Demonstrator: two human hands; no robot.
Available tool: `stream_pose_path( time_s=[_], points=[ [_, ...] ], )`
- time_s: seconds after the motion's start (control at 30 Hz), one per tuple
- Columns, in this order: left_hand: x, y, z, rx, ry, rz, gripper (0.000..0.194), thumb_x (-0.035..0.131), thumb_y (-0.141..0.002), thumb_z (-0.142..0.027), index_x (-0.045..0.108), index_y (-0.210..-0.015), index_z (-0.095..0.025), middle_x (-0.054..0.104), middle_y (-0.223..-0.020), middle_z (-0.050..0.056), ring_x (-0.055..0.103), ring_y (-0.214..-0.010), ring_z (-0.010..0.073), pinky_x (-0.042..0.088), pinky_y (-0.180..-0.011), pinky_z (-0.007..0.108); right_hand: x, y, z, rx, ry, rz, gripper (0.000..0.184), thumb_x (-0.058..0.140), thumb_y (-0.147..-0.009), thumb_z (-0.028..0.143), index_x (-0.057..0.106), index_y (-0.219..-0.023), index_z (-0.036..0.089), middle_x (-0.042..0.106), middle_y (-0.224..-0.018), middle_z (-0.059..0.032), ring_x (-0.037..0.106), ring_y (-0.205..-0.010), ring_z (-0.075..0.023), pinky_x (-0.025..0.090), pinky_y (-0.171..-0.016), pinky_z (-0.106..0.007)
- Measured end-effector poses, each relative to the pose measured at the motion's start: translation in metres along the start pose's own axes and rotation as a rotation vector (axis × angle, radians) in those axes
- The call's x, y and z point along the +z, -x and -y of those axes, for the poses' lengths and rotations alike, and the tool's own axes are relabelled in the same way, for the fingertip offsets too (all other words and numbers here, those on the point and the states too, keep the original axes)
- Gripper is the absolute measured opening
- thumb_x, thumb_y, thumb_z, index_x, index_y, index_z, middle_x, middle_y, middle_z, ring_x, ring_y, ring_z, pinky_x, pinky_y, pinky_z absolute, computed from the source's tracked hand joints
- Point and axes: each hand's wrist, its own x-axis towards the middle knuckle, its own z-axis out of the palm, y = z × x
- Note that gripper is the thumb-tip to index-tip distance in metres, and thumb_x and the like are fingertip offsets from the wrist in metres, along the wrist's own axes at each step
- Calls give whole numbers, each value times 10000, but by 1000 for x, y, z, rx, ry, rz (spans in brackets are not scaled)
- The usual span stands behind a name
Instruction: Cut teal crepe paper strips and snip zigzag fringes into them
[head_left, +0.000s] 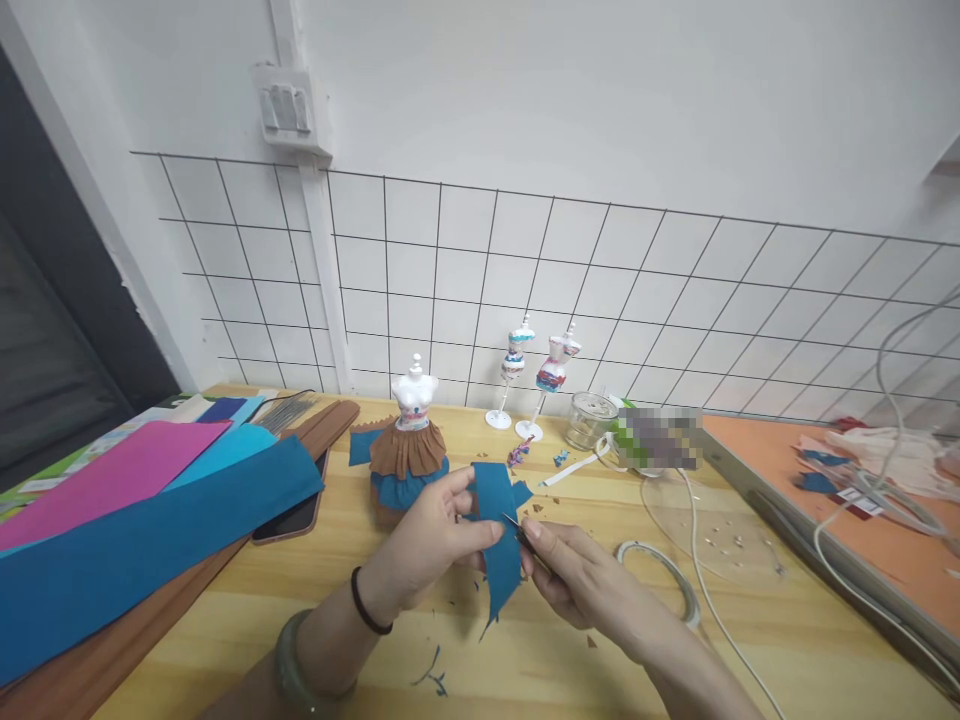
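A strip of blue fabric (499, 570) is pinched between the thumb and fingers of my left hand (442, 520), its pointed lower end hanging above the table. My right hand (577, 570) is closed on what look like small scissors (523, 534), with a dark, pointed tip against the strip. The handles are hidden in my fingers. Just behind my left hand stands a small white dress form (415, 392) wearing a brown ruffle (409, 447) over a blue skirt (401, 490). Another blue piece with a zigzag brown edge (365, 445) sticks out to its left.
Pink fabric (142, 465), blue fabric (172, 550) and brown fabric (330, 425) lie at left, partly over a phone (289, 515). Two small mannequins (514, 365) stand behind, near a glass jar (591, 420). At right are a tape roll (686, 590), a white cable (701, 560) and an orange board (750, 455).
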Motion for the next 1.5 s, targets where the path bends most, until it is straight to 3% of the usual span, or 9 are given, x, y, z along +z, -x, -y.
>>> stream_pose_path(
  time_s=[0.23, 0.5, 0.73, 0.97, 1.27, 1.5],
  points=[
    [3, 1, 0, -5, 53, -44, 307, 681, -678, -228, 548, -948, -165, 655, -747, 33, 616, -645, 144, 444, -501, 186, 2, -1, -3, -28, 2, -62, 462, 318, -826, 612, 445, -651, 204, 292, -461, 85, 243, -391, -76, 179, -384, -207],
    [6, -1, -1, 15, 93, -55, 364, 690, -666, -225, 524, -984, -161, 660, -772, 39, 629, -673, 162, 483, -554, 228, 2, 0, 0, 8, -36, -83, 446, 346, -834, 589, 380, -617, 201, 250, -488, 91, 202, -407, -60, 134, -385, -194],
    [5, -1, 4, 10, 91, -44, 370, 678, -684, -224, 500, -999, -148, 665, -892, 96, 636, -782, 215, 511, -670, 337, 2, 0, -1, -6, -29, -104, 455, 332, -838, 590, 366, -604, 202, 235, -481, 91, 173, -406, -59, 110, -375, -199],
    [7, -2, 8, -18, 89, -110, 545, 690, -672, -216, 422, -1143, -160, 672, -836, 66, 626, -731, 162, 493, -600, 254, 2, -2, 1, -35, -36, -132, 468, 336, -831, 595, 329, -567, 210, 202, -472, 94, 174, -390, -62, 120, -377, -211],
    [12, -2, 9, -40, 72, -186, 568, 699, -651, -214, 421, -1139, -127, 650, -726, 32, 610, -685, 154, 475, -559, 240, 1, -2, -1, -62, -42, -155, 480, 336, -849, 566, 324, -536, 203, 229, -454, 89, 199, -389, -61, 133, -372, -212],
    [18, -1, 10, -61, 87, -245, 462, 712, -632, -232, 492, -1025, -129, 625, -644, -6, 592, -639, 133, 469, -553, 232, -1, -2, -1, -72, -54, -155, 463, 328, -867, 539, 325, -548, 204, 216, -452, 93, 176, -387, -59, 122, -368, -208]
  ],
)
